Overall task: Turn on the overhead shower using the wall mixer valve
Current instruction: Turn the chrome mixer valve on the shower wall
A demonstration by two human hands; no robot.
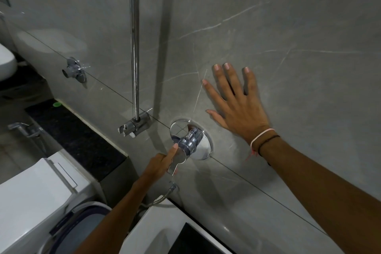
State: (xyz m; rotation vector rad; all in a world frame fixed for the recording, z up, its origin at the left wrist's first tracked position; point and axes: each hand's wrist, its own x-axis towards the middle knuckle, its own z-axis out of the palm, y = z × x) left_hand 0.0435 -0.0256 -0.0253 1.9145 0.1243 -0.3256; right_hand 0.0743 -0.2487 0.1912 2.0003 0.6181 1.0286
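Note:
The chrome wall mixer valve (191, 140) sits on a round plate set in the grey tiled wall, its flat lever (176, 163) hanging downward. My left hand (160, 164) reaches up from below and grips the lever, thumb lying along its top near the valve body. My right hand (235, 103) rests flat on the wall to the upper right of the valve, fingers spread, thread bands at the wrist. The overhead shower itself is out of view.
A chrome riser rail (135, 47) runs up the wall left of the valve, ending in a slider bracket (135, 126). A second chrome wall fitting (75, 69) is farther left. A hose outlet (172, 187) sits below the valve. A white toilet (31, 198) and a bucket (82, 227) stand below left.

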